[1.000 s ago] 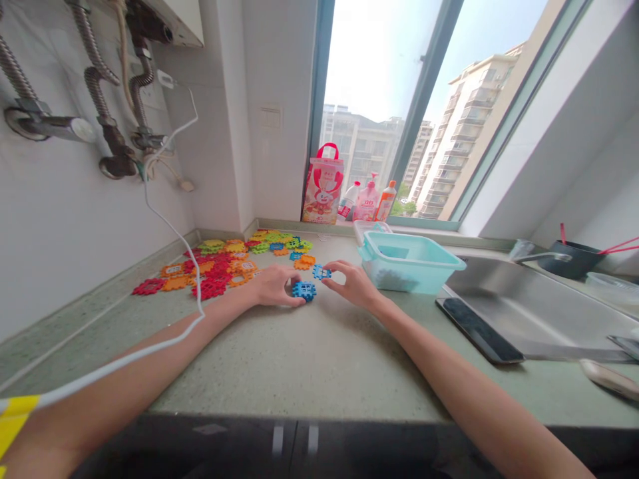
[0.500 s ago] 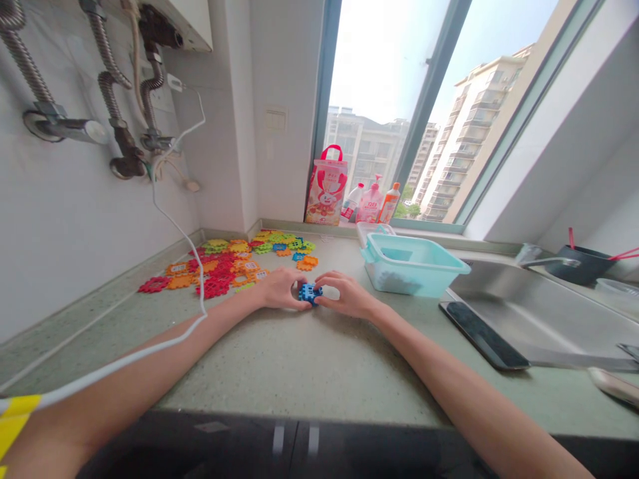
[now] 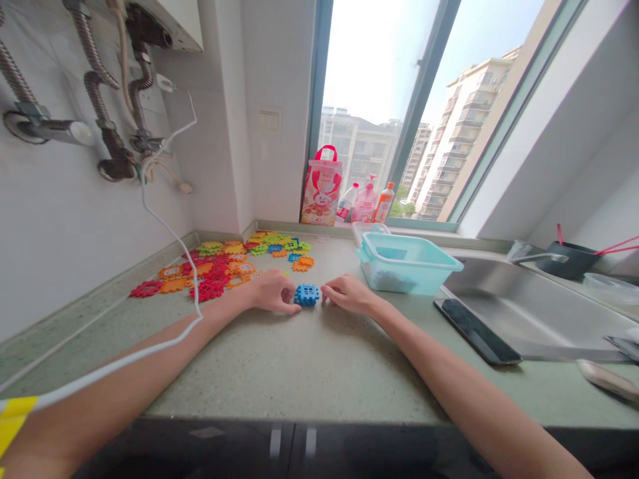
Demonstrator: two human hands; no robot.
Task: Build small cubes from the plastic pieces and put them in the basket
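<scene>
A small blue block [image 3: 306, 295], built of interlocking notched plates with a window-like pattern on top, stands on the counter between my hands. My left hand [image 3: 273, 293] is at its left side, thumb and curled fingers apart; the thumb tip lies at the block's lower left corner, and whether it touches I cannot tell. My right hand [image 3: 348, 294] rests just right of the block, a small gap between them, its fingers bent and holding nothing. Behind my left hand spread loose notched plates in red [image 3: 212, 283], orange [image 3: 303, 264], yellow, green and blue.
A teal plastic tub [image 3: 409, 263] stands behind my right hand, beside the sink [image 3: 529, 313]. A black phone [image 3: 476, 331] lies at the sink's edge. A white cable [image 3: 172, 233] crosses over my left forearm. A pink bag [image 3: 322, 193] and several bottles [image 3: 367, 203] line the windowsill.
My right hand has come away from the blue block to the right. My left thumb has drawn back a little from the block's front. The view has shifted slightly.
</scene>
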